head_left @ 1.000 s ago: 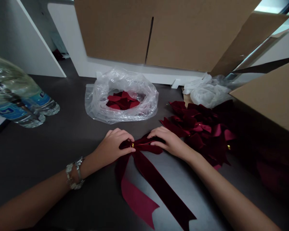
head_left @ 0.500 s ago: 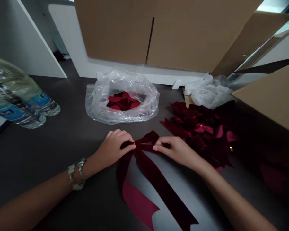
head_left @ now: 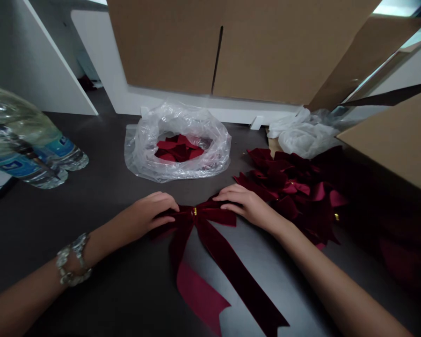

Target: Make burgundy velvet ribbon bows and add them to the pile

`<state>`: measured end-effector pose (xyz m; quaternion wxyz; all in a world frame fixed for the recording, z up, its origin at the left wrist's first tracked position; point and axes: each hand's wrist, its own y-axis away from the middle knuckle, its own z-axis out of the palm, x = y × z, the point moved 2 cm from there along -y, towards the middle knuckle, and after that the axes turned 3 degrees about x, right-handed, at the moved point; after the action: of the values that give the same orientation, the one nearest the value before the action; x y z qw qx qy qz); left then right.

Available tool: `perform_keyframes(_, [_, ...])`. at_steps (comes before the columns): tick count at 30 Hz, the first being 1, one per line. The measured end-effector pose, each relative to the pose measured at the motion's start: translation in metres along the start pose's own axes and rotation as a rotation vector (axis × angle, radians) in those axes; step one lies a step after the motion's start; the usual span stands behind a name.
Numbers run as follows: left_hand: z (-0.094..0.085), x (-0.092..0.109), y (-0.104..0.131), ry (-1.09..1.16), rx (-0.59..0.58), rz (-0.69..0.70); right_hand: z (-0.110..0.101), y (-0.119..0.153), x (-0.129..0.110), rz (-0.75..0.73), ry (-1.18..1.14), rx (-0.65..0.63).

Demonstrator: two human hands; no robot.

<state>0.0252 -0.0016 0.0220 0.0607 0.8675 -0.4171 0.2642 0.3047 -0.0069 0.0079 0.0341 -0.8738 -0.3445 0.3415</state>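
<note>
On the tabletop [head_left: 103,187], the bow [head_left: 214,244] is laid nine-to-three, its loops [head_left: 221,216] touched by the half-open left hand [head_left: 145,216] and right hand [head_left: 250,205], the knot [head_left: 194,212] centred between.

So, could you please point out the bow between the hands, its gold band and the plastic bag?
Bow [head_left: 205,229]: head view, on the upper part of one tail.
Gold band [head_left: 195,211]: head view, on its front.
Plastic bag [head_left: 180,172]: head view, on its near wall.
</note>
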Motion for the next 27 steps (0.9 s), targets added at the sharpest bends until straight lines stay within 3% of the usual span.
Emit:
perform_keyframes(7, [-0.008, -0.036, 0.012, 0.093, 0.041, -0.01, -0.005, -0.001, 0.005, 0.026, -0.009, -0.042])
perform_keyframes(20, [-0.011, -0.043, 0.007, 0.025, 0.053, 0.035, -0.001, 0.0, 0.011, 0.073, -0.006, 0.025])
perform_keyframes(27, [-0.009, -0.041, 0.004, -0.024, 0.053, -0.073, 0.001, 0.0, 0.008, 0.073, -0.013, 0.039])
